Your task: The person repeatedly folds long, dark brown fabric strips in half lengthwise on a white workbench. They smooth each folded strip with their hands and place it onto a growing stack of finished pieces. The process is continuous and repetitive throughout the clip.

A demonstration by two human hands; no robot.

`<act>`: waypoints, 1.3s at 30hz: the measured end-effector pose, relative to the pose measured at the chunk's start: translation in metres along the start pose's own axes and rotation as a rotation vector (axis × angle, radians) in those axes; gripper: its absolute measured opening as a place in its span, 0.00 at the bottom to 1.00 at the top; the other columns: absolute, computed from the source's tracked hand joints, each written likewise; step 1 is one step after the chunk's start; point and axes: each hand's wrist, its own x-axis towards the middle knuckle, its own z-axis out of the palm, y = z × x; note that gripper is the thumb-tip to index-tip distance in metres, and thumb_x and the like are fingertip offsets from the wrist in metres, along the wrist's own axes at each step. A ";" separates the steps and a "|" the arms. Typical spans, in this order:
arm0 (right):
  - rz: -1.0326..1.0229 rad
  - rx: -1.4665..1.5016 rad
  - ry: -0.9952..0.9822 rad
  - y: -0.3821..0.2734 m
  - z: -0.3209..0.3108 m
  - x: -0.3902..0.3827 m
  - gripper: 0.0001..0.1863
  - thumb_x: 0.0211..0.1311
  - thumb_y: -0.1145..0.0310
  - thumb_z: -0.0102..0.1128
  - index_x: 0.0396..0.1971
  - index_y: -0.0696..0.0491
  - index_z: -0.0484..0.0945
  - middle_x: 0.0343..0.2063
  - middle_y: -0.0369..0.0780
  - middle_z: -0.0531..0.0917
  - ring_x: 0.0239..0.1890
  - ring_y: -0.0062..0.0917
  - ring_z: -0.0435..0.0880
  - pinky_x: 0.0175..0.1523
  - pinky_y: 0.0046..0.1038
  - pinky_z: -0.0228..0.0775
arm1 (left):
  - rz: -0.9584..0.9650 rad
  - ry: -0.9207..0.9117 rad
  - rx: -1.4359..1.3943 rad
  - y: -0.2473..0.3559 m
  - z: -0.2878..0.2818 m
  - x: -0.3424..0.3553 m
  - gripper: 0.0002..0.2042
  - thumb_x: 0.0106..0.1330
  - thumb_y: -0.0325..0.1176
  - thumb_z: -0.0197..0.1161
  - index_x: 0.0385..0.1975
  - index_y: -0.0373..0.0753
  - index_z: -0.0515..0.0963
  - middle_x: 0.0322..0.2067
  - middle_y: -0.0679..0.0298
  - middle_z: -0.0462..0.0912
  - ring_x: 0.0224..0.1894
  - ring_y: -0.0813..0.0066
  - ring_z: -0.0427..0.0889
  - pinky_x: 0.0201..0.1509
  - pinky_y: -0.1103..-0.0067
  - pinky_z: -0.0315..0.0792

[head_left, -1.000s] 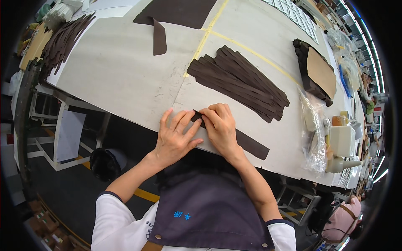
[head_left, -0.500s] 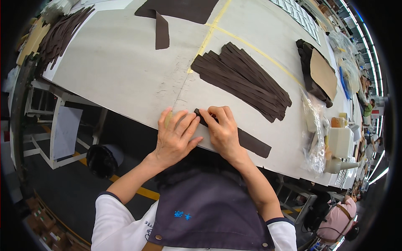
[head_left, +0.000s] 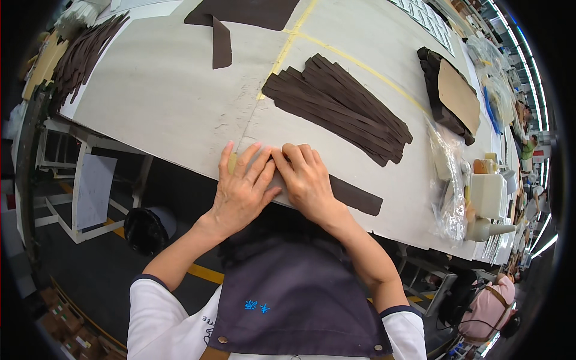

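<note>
At the near edge of the white worktable point(head_left: 162, 90), my left hand point(head_left: 243, 189) lies flat with fingers spread, its index fingertip beside my right hand's. My right hand point(head_left: 305, 183) has its fingers bent and closed on the end of a dark brown strip point(head_left: 357, 195), which runs out to the right; that end is mostly hidden under the fingers. Just beyond my hands lies a fanned pile of similar brown strips point(head_left: 339, 111). At the far side is a brown sheet point(head_left: 240, 12) with a narrow flap point(head_left: 222, 48) hanging from it.
More strips point(head_left: 87, 51) lie at the left. At the right are a dark bundle with a tan board point(head_left: 456, 96), clear plastic point(head_left: 447, 198), a white container point(head_left: 487, 195) and a nozzled bottle point(head_left: 480, 229). A co-worker in pink point(head_left: 486, 303) is at lower right.
My hands have shifted slightly up and left, along with the view of the table. The fingertips have closed over the strip's end, which showed between them earlier.
</note>
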 end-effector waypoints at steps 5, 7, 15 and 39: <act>0.057 0.154 0.133 0.030 -0.042 -0.050 0.23 0.55 0.82 0.69 0.53 0.61 0.82 0.40 0.43 0.80 0.38 0.34 0.81 0.39 0.34 0.77 | 0.019 -0.041 0.095 0.002 -0.007 0.006 0.26 0.66 0.36 0.71 0.63 0.34 0.75 0.64 0.57 0.78 0.70 0.54 0.71 0.79 0.42 0.48; 0.018 0.107 0.127 0.042 -0.058 -0.080 0.25 0.50 0.83 0.69 0.53 0.61 0.83 0.39 0.43 0.80 0.35 0.33 0.80 0.35 0.33 0.76 | 0.022 -0.044 0.110 0.001 -0.009 0.007 0.25 0.68 0.33 0.69 0.64 0.34 0.74 0.63 0.57 0.79 0.69 0.54 0.71 0.79 0.42 0.48; -0.107 -0.033 0.046 0.059 -0.090 -0.128 0.31 0.43 0.83 0.65 0.55 0.64 0.83 0.41 0.42 0.80 0.33 0.29 0.80 0.33 0.30 0.76 | 0.097 -0.141 0.221 -0.002 -0.018 0.018 0.33 0.54 0.17 0.61 0.66 0.32 0.75 0.60 0.58 0.80 0.66 0.58 0.74 0.80 0.42 0.45; -0.080 -0.021 -0.033 0.063 -0.095 -0.136 0.30 0.45 0.82 0.63 0.55 0.69 0.80 0.45 0.44 0.78 0.35 0.30 0.79 0.38 0.31 0.78 | 0.218 -0.208 0.161 0.023 -0.012 0.033 0.33 0.55 0.16 0.60 0.66 0.31 0.75 0.62 0.51 0.76 0.67 0.54 0.75 0.76 0.51 0.61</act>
